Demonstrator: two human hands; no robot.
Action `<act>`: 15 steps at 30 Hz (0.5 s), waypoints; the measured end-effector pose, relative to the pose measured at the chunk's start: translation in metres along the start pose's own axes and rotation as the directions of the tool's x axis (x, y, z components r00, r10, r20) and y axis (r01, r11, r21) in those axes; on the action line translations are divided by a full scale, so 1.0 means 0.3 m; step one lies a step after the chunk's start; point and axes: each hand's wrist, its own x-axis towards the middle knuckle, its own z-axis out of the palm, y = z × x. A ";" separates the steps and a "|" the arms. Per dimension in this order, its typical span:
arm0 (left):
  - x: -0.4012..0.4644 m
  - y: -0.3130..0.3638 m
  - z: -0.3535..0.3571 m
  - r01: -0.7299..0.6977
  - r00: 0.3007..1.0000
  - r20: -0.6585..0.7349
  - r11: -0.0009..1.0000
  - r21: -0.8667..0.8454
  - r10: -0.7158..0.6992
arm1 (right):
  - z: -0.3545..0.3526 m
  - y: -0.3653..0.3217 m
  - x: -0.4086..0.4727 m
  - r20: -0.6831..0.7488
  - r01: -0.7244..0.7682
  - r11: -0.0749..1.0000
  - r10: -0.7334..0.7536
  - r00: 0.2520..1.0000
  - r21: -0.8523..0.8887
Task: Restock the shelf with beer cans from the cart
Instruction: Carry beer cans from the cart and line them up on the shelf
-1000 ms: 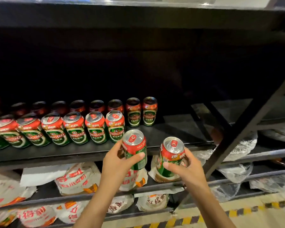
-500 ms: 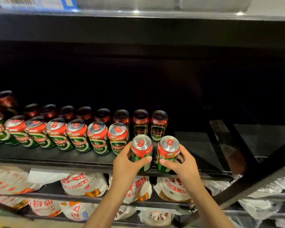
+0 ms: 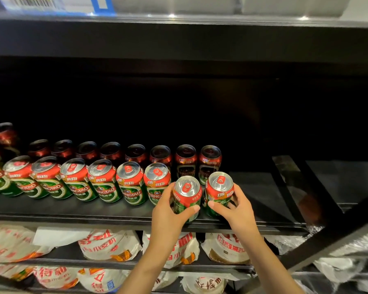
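The left hand [image 3: 168,211] is gripping a round metal can [image 3: 187,197] with a shiny silver lid, red band and green body. The right hand [image 3: 235,209] is holding a second can [image 3: 219,193] of the same kind (fingers curled around its side). Both cans are sitting upright at the front of the dark, smooth shelf [image 3: 263,200], just beside the front row of cans [image 3: 106,183].

Left hand [image 3: 168,211] grips can [image 3: 187,196]; right hand [image 3: 236,209] grips second can [image 3: 219,192] over shelf [image 3: 94,211].
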 end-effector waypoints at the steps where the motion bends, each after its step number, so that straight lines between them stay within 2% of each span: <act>1: -0.002 -0.001 0.000 -0.003 1.000 -0.010 1.000 -0.007 0.003 | -0.002 0.007 -0.001 0.014 0.000 1.000 0.000 1.000 -0.009; 5: -0.024 -0.011 0.012 -0.023 0.998 -0.063 0.999 0.022 0.024 | -0.014 0.036 -0.014 0.082 0.005 1.000 -0.003 0.997 -0.024; 10: -0.053 -0.034 0.024 -0.107 0.975 -0.169 0.969 0.222 0.146 | -0.020 0.060 -0.011 0.101 0.012 1.000 -0.009 0.995 -0.029; 15: -0.057 -0.040 0.027 -0.053 0.980 -0.180 0.987 0.149 0.080 | -0.019 0.081 -0.006 0.086 0.009 1.000 -0.007 0.996 -0.024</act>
